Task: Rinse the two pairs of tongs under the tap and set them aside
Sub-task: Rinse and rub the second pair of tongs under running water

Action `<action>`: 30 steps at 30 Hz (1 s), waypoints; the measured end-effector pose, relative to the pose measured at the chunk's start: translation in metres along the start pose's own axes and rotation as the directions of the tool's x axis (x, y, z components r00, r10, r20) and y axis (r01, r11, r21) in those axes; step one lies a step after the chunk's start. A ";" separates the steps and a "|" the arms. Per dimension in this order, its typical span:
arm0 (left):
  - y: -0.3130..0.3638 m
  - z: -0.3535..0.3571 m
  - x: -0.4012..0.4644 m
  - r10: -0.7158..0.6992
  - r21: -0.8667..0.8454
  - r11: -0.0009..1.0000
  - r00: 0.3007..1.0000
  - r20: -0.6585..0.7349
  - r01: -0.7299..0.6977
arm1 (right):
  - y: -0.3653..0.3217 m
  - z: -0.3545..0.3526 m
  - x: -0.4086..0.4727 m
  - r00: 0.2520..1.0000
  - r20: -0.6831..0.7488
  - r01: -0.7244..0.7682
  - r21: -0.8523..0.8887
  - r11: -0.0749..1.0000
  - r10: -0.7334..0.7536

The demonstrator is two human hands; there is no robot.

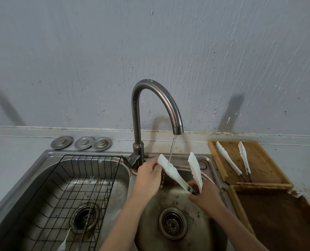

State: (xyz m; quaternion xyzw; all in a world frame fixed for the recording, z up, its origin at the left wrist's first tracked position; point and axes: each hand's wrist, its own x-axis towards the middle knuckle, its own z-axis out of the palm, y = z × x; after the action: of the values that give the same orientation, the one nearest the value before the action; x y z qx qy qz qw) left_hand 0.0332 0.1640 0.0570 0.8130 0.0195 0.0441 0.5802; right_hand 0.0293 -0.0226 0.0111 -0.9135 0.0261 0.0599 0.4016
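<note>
One pair of tongs lies on the wooden tray, while both hands grip the second pair under the running tap.

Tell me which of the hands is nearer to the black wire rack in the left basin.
Left. The left hand is just beside the black wire rack; the right hand is farther away.

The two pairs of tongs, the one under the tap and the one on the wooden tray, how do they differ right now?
The tongs under the tap are held over the sink by the left hand and right hand; the tongs on the wooden tray lie untouched. Water runs onto the held pair, none onto the tray pair. Both are white-tipped and spread open.
</note>
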 end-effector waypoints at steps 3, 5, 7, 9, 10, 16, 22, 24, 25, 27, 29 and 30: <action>-0.001 0.003 -0.001 0.014 -0.013 1.000 1.000 -0.021 -0.014 | -0.001 0.002 -0.001 1.000 -0.010 0.005 -0.016 1.000 -0.005; -0.005 0.006 0.003 0.011 -0.009 1.000 0.998 -0.059 -0.012 | -0.002 0.002 -0.002 1.000 -0.001 0.020 -0.056 0.998 -0.020; -0.012 0.012 0.008 -0.035 -0.008 0.999 0.992 -0.125 0.034 | -0.003 0.001 -0.003 0.999 0.010 0.052 -0.102 0.993 -0.051; -0.017 0.020 0.010 -0.180 -0.166 0.975 0.962 -0.206 0.147 | -0.005 -0.002 -0.002 0.996 0.029 0.090 -0.161 0.983 -0.087; -0.016 0.026 0.008 -0.280 -0.287 0.934 0.936 -0.213 0.213 | -0.006 -0.003 -0.003 0.996 0.034 0.092 -0.179 0.980 -0.087; -0.014 0.089 -0.022 -0.434 -0.456 0.813 0.899 -0.062 0.361 | -0.004 0.003 -0.008 0.998 0.037 0.054 -0.157 0.986 -0.049; -0.018 0.085 -0.015 -0.449 -0.484 0.778 0.893 0.020 0.401 | -0.004 0.001 -0.016 0.996 0.088 0.030 -0.005 1.000 -0.029; -0.018 0.078 -0.006 -0.439 -0.482 0.789 0.899 -0.011 0.380 | -0.005 0.001 -0.010 0.996 0.086 -0.023 0.086 0.996 0.015; -0.017 0.074 -0.003 -0.417 -0.447 0.821 0.908 -0.042 0.356 | -0.008 0.001 -0.008 0.996 0.087 -0.038 0.144 0.989 0.026; -0.014 0.067 0.001 -0.357 -0.377 0.878 0.928 -0.108 0.294 | -0.016 0.004 -0.004 0.996 0.088 -0.030 0.235 0.972 0.009; -0.015 0.060 0.005 -0.298 -0.345 0.910 0.942 -0.153 0.232 | -0.026 0.008 0.000 0.997 0.079 -0.006 0.282 0.959 -0.017; -0.015 0.057 0.007 -0.280 -0.328 0.920 0.945 -0.170 0.213 | -0.031 0.010 0.001 0.997 0.069 -0.003 0.296 0.955 -0.018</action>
State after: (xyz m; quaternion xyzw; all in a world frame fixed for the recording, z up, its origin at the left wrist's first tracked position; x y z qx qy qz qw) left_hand 0.0455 0.1157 0.0246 0.6950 0.1775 0.0600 0.6942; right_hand 0.0329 0.0053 0.0267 -0.8403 0.0169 0.0862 0.5349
